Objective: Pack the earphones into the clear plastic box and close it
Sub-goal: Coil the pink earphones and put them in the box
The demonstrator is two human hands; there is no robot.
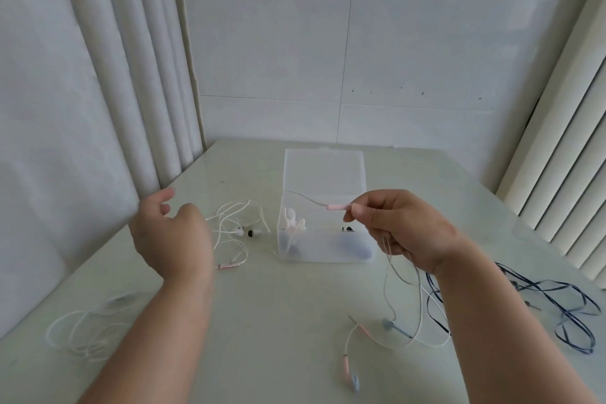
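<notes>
The pink plug [337, 207] is pinched in the right hand [406, 233], its thin, limp cord [393, 275] trailing down from that hand to the buds [352, 380] on the bench [278, 321]. Light and floppy, it likely handles best gathered into loops. The clear box [323, 207], open, stands just beyond the fingers. The left hand [170, 233] hovers spread and empty, beside a white tangle [236, 223].

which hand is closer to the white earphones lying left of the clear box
Left. The left hand hovers open right beside the white earphones, just to their left. The right hand is across the clear box, pinching a pink plug.
</notes>
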